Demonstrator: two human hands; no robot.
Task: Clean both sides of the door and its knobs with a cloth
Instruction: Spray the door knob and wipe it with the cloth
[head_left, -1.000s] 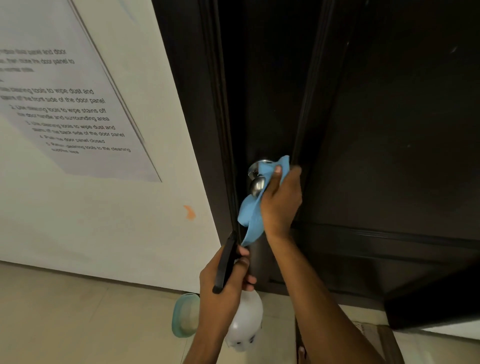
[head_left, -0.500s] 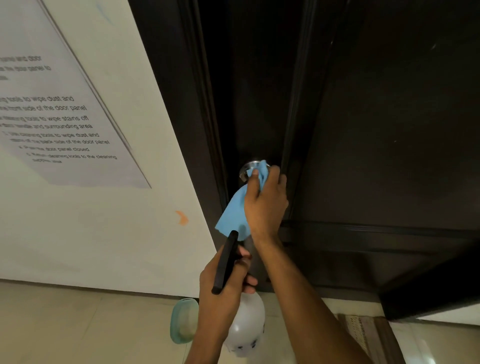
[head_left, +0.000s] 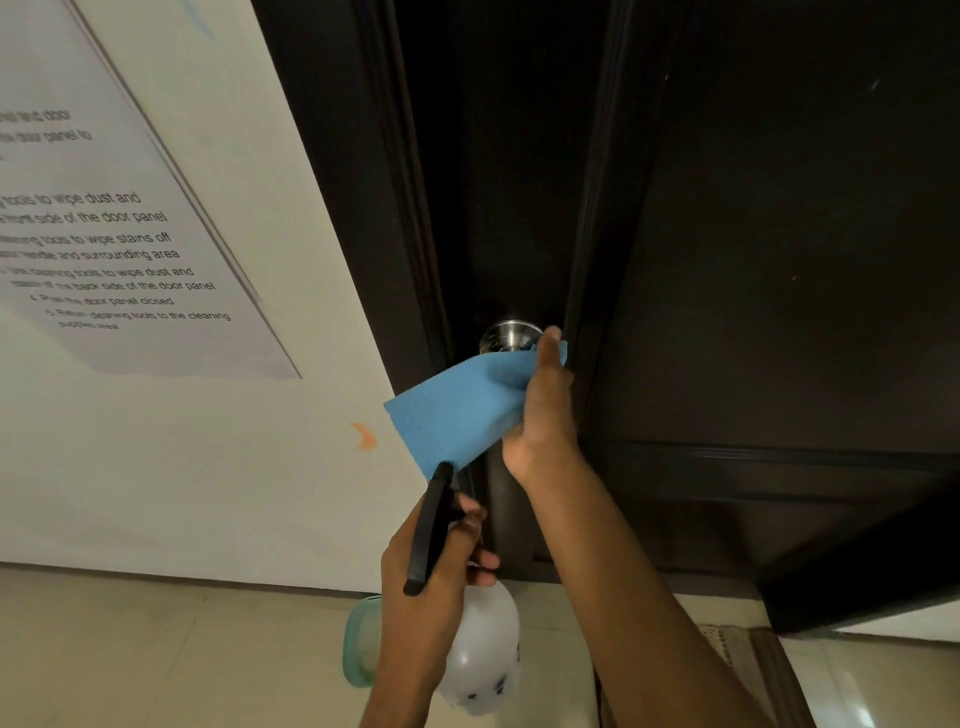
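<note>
A person's right hand (head_left: 545, 410) grips a blue cloth (head_left: 457, 410) against the underside of a steel knob (head_left: 509, 335) on a dark door (head_left: 753, 260), fingers curled round the fabric, while the left hand (head_left: 431, 587) clasps the black trigger (head_left: 430, 530) of a white spray bottle (head_left: 483, 649) below. A printed notice (head_left: 119, 234) hangs on the cream wall (head_left: 234, 467) at left.

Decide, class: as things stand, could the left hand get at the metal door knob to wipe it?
Probably not. The left hand grips the spray bottle low down, and the right hand already holds the blue cloth against the door knob, covering its near side.
</note>
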